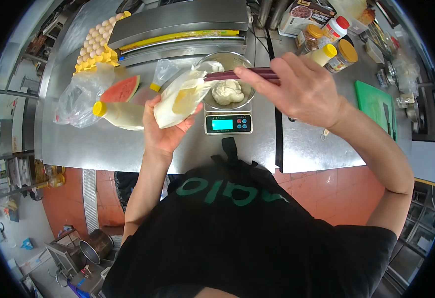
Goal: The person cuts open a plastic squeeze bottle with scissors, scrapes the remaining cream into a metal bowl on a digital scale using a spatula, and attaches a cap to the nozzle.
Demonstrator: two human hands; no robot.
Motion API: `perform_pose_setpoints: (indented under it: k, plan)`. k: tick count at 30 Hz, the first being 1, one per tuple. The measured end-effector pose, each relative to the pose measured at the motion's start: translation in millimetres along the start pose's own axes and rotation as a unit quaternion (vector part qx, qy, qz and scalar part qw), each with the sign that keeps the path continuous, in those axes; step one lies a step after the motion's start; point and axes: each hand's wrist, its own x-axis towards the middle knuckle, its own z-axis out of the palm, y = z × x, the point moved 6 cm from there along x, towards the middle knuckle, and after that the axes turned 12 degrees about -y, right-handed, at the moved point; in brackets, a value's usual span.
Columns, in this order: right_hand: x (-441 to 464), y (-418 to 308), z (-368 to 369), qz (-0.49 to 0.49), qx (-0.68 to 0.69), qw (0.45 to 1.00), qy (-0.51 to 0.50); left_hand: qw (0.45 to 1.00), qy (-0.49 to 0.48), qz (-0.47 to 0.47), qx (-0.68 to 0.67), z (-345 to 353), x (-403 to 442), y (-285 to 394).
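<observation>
My left hand [165, 131] grips a soft white pouch [180, 102] with a yellow patch, its open top tilted toward a steel bowl [237, 59]. My right hand [304, 89] is closed around dark red chopsticks [254, 74], whose tips reach into the pouch's mouth. White cream [196, 74] clings around that mouth. In the bowl lies a thick white creamy mound [227, 92]. The bowl stands on a digital scale [229, 124] with a lit display; its digits are too small to read.
Left on the steel counter [103, 146] are a yellow-capped bottle [120, 115], a watermelon piece [120, 89], a plastic bag [86, 97] and an egg tray [98, 62]. A wrap dispenser [177, 25] stands behind. Jars [343, 55] and a green cutting board [371, 102] with a knife are right.
</observation>
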Motion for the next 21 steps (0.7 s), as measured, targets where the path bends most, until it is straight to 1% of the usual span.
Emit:
perform_pose_setpoints:
  k: [1, 2, 3, 4, 6, 7, 8, 9, 10, 12, 13, 15, 16, 17, 18, 19, 21]
  plan:
    - [4, -5, 4, 0.006, 0.002, 1.000, -0.007, 0.994, 0.093, 0.050, 0.017, 1, 1, 3]
    - [8, -8, 6, 0.012, 0.005, 1.000, -0.014, 0.977, 0.185, 0.099, 0.033, -2, -3, 7]
    - [12, -9, 7, 0.019, 0.016, 0.999, -0.046, 0.977, 0.185, 0.099, 0.033, 0, -4, 8]
    - [14, -11, 5, 0.018, 0.017, 0.999, -0.046, 0.978, 0.180, 0.103, 0.031, 1, -6, 10]
    - [18, -9, 13, 0.046, 0.061, 0.989, -0.128, 0.978, 0.174, 0.109, 0.030, 3, -7, 15]
    - [18, -8, 13, 0.045, 0.062, 0.989, -0.128, 0.981, 0.154, 0.110, 0.033, 6, -7, 17]
    - [18, -4, 17, 0.065, 0.118, 0.978, -0.161, 0.984, 0.133, 0.112, 0.035, 9, -7, 18]
    - [17, -1, 22, 0.084, 0.175, 0.962, -0.193, 0.984, 0.135, 0.114, 0.033, 7, -8, 19]
    - [17, 0, 24, 0.081, 0.176, 0.962, -0.193, 0.984, 0.132, 0.114, 0.035, 5, -7, 21]
    - [16, 6, 33, 0.097, 0.273, 0.941, -0.176, 0.984, 0.131, 0.118, 0.038, 1, -5, 25]
    - [14, 6, 41, 0.095, 0.275, 0.940, -0.175, 0.982, 0.142, 0.118, 0.041, -2, -3, 25]
    - [7, 13, 54, 0.123, 0.399, 0.901, -0.119, 0.980, 0.152, 0.118, 0.045, -4, 0, 24]
    - [4, 12, 56, 0.125, 0.400, 0.900, -0.120, 0.977, 0.160, 0.122, 0.074, -3, 1, 24]
    - [0, 13, 62, 0.157, 0.457, 0.864, -0.140, 0.972, 0.168, 0.126, 0.103, -3, 2, 24]
    - [-3, 14, 69, 0.186, 0.512, 0.823, -0.159, 0.972, 0.168, 0.126, 0.103, -2, 4, 23]
    - [-5, 12, 71, 0.186, 0.513, 0.823, -0.159, 0.968, 0.172, 0.137, 0.120, -2, 5, 24]
    - [-17, 4, 87, 0.259, 0.639, 0.693, -0.212, 0.964, 0.175, 0.146, 0.136, 3, 7, 26]
